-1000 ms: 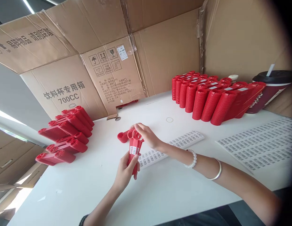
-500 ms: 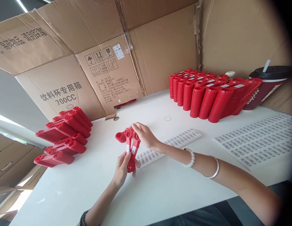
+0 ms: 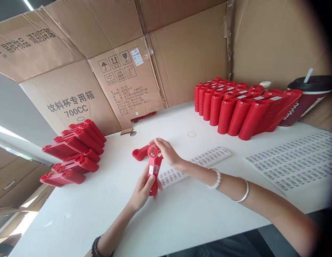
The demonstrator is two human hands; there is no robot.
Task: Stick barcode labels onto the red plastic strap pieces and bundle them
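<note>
My left hand is closed around the lower end of several red plastic ring-ended pieces, held upright above the table. Small white barcode labels show on their narrow middles. At the upper end, the fingers of my right hand are bent against the rear piece, close to the front ring; its fingertips are partly hidden. Just behind the hands, another red ring-ended piece lies on the table. Under and beside my right forearm is a white pad of barcode labels.
Stacked red pieces stand at the left, with a larger row of stacks at the back right. Label sheets lie at right, near a dark lidded cup. Cardboard walls the back; a rubber band lies before it.
The two held pieces, fanned apart before, now overlap with one ring in front. My right hand stays at their upper end. The view has shifted slightly.
</note>
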